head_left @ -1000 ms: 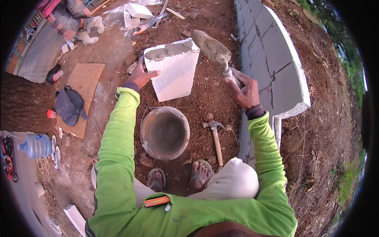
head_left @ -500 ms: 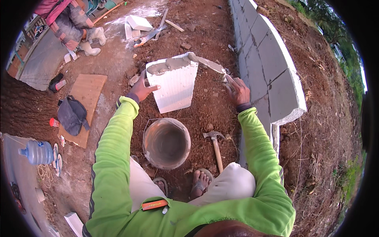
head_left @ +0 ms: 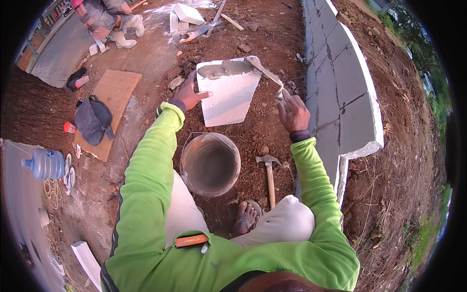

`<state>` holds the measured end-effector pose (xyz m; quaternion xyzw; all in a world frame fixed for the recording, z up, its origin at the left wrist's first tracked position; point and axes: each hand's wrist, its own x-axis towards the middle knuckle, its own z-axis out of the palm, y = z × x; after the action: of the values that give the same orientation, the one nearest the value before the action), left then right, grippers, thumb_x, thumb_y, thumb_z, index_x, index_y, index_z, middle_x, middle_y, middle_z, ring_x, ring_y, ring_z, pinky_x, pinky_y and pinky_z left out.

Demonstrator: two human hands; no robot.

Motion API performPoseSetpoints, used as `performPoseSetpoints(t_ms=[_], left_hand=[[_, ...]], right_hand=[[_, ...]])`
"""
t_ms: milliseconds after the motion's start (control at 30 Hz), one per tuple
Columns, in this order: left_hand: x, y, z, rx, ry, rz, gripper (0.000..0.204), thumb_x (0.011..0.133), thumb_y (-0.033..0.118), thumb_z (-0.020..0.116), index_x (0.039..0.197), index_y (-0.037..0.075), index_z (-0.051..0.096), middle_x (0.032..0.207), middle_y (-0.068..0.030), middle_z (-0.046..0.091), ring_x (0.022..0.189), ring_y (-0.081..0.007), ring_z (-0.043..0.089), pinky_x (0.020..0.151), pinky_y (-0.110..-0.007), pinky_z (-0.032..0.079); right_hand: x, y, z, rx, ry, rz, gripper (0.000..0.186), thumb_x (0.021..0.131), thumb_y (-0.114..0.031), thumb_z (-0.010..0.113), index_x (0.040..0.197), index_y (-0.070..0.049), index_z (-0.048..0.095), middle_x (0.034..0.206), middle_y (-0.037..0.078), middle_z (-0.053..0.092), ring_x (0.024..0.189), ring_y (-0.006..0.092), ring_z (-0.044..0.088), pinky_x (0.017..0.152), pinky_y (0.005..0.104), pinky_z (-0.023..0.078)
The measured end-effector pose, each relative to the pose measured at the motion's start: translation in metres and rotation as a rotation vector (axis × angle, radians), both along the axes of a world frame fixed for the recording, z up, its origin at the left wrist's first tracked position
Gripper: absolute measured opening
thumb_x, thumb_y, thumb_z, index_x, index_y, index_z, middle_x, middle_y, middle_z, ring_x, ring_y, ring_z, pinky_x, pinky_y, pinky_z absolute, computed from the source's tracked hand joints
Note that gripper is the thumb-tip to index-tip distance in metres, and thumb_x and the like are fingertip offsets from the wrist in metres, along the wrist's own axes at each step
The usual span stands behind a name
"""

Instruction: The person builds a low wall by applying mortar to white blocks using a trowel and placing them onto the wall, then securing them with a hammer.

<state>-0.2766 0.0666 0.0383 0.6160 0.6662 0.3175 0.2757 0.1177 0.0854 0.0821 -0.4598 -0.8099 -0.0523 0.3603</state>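
Note:
My left hand (head_left: 192,92) grips the left side of a white lightweight block (head_left: 228,100), which stands tilted on the soil with a band of grey mortar along its top. My right hand (head_left: 293,109) is closed on the handle of a trowel (head_left: 264,70), whose blade meets that mortar at the block's top right corner. Below the block sits a round bucket (head_left: 210,163) with grey mortar inside. A claw hammer (head_left: 270,182) lies to its right, near my knee.
A low block wall (head_left: 354,124) runs along the right. At upper left a co-worker's boots (head_left: 125,41) stand near offcuts (head_left: 187,14) and a handsaw (head_left: 199,31). Leftward are a wooden board (head_left: 119,85), dark bag (head_left: 92,119), tree trunk (head_left: 34,112) and water jug (head_left: 44,164).
The trowel has dropped from above and right of the block onto the mortar along its top, its blade turned edge-on. My right hand keeps hold of it; my left still grips the block.

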Motion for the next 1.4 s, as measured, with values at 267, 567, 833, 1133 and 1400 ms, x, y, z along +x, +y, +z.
performPoseSetpoints(t_ms=[267, 567, 833, 1133, 1400], left_hand=[[0.004, -0.001, -0.001, -0.024, -0.017, 0.04, 0.118, 0.078, 0.05, 0.085, 0.163, 0.005, 0.015, 0.159, -0.0296, 0.037, 0.147, -0.0424, 0.039, 0.122, -0.046, 0.032], [0.004, 0.005, -0.022, 0.124, -0.07, 0.049, 0.112, 0.079, 0.04, 0.088, 0.161, 0.003, 0.021, 0.155, -0.0233, 0.045, 0.145, -0.0345, 0.043, 0.121, -0.043, 0.032], [-0.003, 0.007, -0.015, 0.15, -0.116, 0.012, 0.111, 0.076, 0.04, 0.089, 0.159, 0.002, 0.026, 0.153, -0.0217, 0.048, 0.143, -0.0334, 0.045, 0.121, -0.042, 0.033], [-0.023, 0.027, -0.039, 0.202, -0.269, -0.032, 0.109, 0.073, 0.04, 0.091, 0.156, 0.005, 0.03, 0.146, -0.0212, 0.052, 0.139, -0.0354, 0.048, 0.117, -0.043, 0.037], [-0.015, 0.038, -0.055, 0.268, -0.409, -0.121, 0.106, 0.057, 0.03, 0.099, 0.143, 0.0, 0.046, 0.14, -0.0203, 0.055, 0.131, -0.0317, 0.054, 0.114, -0.044, 0.041]], right_hand=[[-0.013, -0.056, 0.017, -0.319, 0.247, 0.193, 0.042, 0.088, -0.027, 0.077, 0.121, -0.003, 0.073, 0.084, 0.015, 0.069, 0.071, 0.0311, 0.069, 0.067, 0.0381, 0.054], [-0.104, -0.041, 0.012, -0.148, 0.132, 0.179, 0.046, 0.089, -0.019, 0.069, 0.133, -0.009, 0.065, 0.091, 0.016, 0.064, 0.083, 0.0364, 0.066, 0.075, 0.0464, 0.055], [-0.118, -0.044, -0.031, -0.11, -0.113, 0.063, 0.063, 0.091, -0.01, 0.064, 0.151, -0.019, 0.049, 0.111, 0.014, 0.06, 0.095, 0.0358, 0.06, 0.079, 0.0471, 0.056], [-0.052, -0.108, -0.016, -0.279, -0.209, 0.198, 0.069, 0.084, -0.014, 0.07, 0.15, -0.016, 0.05, 0.098, 0.012, 0.057, 0.087, 0.0331, 0.064, 0.072, 0.0464, 0.058], [-0.038, -0.145, -0.023, -1.058, -0.366, 0.534, 0.037, 0.086, -0.035, 0.07, 0.107, -0.006, 0.077, 0.089, 0.021, 0.074, 0.084, 0.0391, 0.072, 0.08, 0.0471, 0.056]])
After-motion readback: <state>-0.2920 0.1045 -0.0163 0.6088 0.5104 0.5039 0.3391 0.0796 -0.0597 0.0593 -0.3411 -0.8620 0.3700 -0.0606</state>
